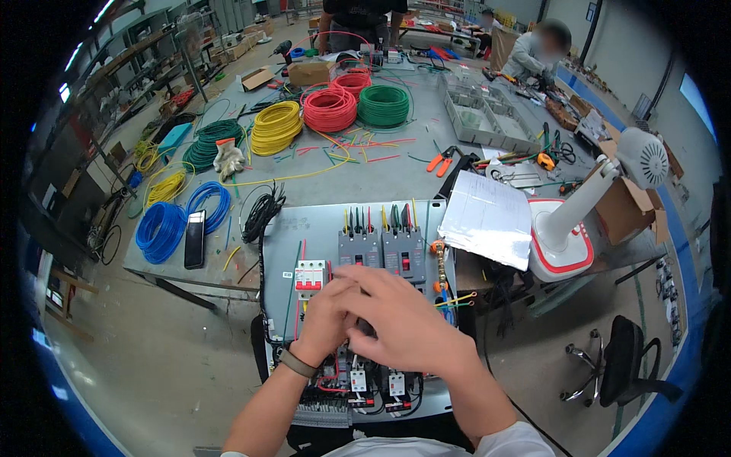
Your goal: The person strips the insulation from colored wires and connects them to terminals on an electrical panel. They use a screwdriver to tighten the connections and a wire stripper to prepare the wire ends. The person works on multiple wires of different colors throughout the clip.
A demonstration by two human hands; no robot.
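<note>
Above a grey metal mounting panel (293,221), my two hands meet with their fingers overlapping. My left hand (321,320), a band around its wrist, has bent fingers partly covered by the other hand. My right hand (407,324) reaches across with its fingers curled and close together. Whatever lies between the fingers is hidden. Just beyond them sits a white miniature circuit breaker (311,276) with red levers. Two grey moulded-case breakers (403,255) stand behind, with yellow, green and red wires rising from them. Closer to me are small contactors (358,381) and a terminal strip (320,415).
Coils of blue (161,232), yellow (276,128), red (330,108) and green wire (383,105) lie on the workbench. Right of the panel are papers (487,217), a white fan (563,236) and orange-handled pliers (442,161). A phone (195,240) lies left. Co-workers are beyond.
</note>
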